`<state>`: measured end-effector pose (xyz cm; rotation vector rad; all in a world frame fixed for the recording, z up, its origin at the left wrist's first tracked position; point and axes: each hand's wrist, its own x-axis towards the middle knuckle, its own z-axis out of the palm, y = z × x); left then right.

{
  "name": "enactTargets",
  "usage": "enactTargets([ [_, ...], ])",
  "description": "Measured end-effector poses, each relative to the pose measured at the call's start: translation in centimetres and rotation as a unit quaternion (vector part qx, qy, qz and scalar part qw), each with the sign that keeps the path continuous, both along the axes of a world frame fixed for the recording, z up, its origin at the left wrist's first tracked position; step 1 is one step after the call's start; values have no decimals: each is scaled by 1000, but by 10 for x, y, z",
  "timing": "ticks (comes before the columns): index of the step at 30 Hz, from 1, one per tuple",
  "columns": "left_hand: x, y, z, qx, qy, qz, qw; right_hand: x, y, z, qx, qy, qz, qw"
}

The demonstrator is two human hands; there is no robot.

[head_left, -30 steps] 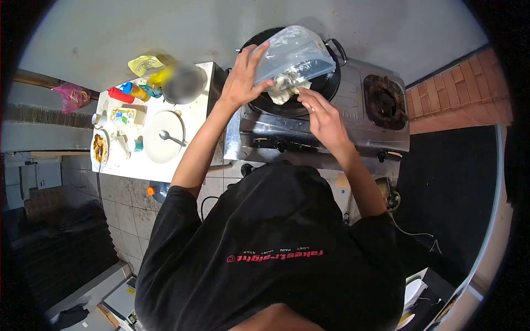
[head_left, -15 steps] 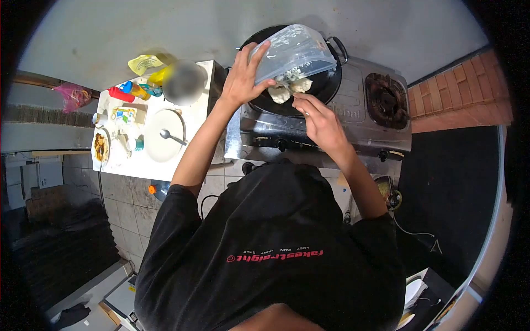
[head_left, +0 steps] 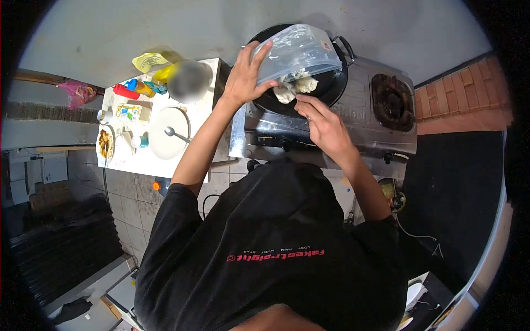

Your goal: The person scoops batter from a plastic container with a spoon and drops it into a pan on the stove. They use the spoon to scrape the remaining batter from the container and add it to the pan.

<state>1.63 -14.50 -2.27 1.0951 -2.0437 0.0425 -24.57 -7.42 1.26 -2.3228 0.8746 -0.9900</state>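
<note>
Clear plastic tub (head_left: pixel 301 51) tilted over pan (head_left: pixel 331 88) | left hand (head_left: pixel 247 80) gripping rim

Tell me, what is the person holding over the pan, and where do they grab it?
The left hand holds a clear plastic container, tilted over the black pan, by its lower left edge. The right hand touches pale food at its mouth.

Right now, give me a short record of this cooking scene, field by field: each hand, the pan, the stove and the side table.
left hand: grips tilted clear plastic container over the pan
right hand: fingertips at the pale food spilling from the container's mouth
pan: dark, on the stove's left burner
stove: steel, two burners; right burner bare
side table: white, holds a plate with spoon, bottles and small dishes
</note>
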Motion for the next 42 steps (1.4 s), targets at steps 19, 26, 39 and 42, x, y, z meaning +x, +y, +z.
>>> enactTargets([
  [19,-2,-10,0,-6,-40,-18,999,7,-9,-3,-28,-14,-70,997],
  [26,-4,-11,0,-8,-11,-10,1000,-6,-8,7,16,-10,-40,999],
  [39,2,-16,3,-1,-34,-6,999,-7,-15,17,35,-44,-32,998],
  [42,1,-16,3,1,-24,-17,1000,-4,-24,22,3,-40,-33,999],
])
